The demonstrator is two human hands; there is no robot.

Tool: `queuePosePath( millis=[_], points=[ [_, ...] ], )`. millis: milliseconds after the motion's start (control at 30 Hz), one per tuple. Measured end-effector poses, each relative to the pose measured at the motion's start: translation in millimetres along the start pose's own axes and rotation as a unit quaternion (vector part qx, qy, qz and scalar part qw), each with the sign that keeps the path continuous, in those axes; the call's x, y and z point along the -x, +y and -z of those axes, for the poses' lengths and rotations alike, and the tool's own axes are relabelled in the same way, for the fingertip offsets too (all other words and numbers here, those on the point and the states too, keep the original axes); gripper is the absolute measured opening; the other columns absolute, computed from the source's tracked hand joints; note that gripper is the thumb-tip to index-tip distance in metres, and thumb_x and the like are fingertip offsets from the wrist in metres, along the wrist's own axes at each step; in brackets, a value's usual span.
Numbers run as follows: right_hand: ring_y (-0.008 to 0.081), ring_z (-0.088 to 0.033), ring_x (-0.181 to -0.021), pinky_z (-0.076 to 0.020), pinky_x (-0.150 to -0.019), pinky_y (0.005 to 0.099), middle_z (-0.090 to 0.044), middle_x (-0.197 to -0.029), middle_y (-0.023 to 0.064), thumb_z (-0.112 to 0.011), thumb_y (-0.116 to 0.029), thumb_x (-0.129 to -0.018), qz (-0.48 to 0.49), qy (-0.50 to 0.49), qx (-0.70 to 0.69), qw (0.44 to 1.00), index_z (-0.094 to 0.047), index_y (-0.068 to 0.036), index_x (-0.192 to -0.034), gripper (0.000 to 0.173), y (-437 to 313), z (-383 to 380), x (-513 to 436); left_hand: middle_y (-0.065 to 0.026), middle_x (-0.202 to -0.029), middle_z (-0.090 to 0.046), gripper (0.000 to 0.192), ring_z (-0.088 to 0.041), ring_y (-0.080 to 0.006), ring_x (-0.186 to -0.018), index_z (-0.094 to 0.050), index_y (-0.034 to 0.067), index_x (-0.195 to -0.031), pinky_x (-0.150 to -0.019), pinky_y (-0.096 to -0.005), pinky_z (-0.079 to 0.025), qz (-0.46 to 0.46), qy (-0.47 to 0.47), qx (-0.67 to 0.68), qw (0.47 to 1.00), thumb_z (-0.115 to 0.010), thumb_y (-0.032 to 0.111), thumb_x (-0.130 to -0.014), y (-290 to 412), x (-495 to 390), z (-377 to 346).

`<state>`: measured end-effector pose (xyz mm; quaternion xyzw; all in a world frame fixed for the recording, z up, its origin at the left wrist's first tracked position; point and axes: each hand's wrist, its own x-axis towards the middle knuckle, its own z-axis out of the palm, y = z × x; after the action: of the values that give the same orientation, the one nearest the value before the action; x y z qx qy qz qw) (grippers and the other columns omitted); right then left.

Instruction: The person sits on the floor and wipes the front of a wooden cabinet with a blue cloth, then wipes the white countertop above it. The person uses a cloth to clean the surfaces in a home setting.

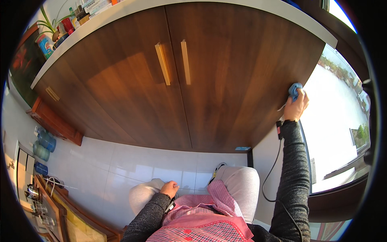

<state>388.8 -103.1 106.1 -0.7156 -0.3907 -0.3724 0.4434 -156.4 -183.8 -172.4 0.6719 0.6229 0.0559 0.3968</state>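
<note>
My right hand [295,106] is stretched out to the right and grips a blue cloth [294,89] against the right edge of a dark wooden cabinet door [242,90], beside the window. A cable runs from a small device at that wrist down along the sleeve. My left hand [170,188] rests near my left knee, its fingers curled; nothing shows in it. Two long pale metal handles, the left door's [163,64] and the right door's [186,62], stand upright on either side of the gap between the doors.
A light countertop [242,6] tops the cabinet, with boxes, bottles and a plant at its left. The window [332,121] is close on my right. Large blue water bottles [47,141] stand on the tiled floor [130,163] at left, near a wooden table [60,214] bearing glassware.
</note>
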Motion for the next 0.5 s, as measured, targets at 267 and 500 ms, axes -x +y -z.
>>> queuePosePath(
  millis=[267, 500],
  points=[
    [0.0408, -0.043, -0.12, -0.0376, -0.103, 0.0481, -0.043, -0.127, 0.0194, -0.07, 0.003, -0.071, -0.125, -0.083, -0.001, 0.989, -0.049, -0.012, -0.122, 0.057, 23.1, -41.8, 124.3, -0.0163, -0.104, -0.068, 0.038, -0.065, -0.0308, -0.098, -0.063, 0.002, -0.112, -0.086, -0.0387, -0.051, 0.017, -0.024, 0.002, 1.0, -0.065, 0.031, -0.087, -5.4, -0.9, -1.3],
    [0.0304, -0.064, -0.092, -0.0523, -0.083, 0.0401, -0.063, -0.101, 0.016, -0.067, -0.001, -0.073, -0.318, -0.486, -0.151, 0.8, -0.053, -0.006, -0.12, 0.05, 12.4, -49.5, 184.6, -0.0163, -0.103, -0.068, 0.038, -0.065, -0.0307, -0.097, -0.063, 0.002, -0.111, -0.085, -0.0385, -0.051, 0.011, -0.019, 0.014, 1.0, -0.065, 0.031, -0.087, -5.9, -1.4, -4.0]
  ],
)
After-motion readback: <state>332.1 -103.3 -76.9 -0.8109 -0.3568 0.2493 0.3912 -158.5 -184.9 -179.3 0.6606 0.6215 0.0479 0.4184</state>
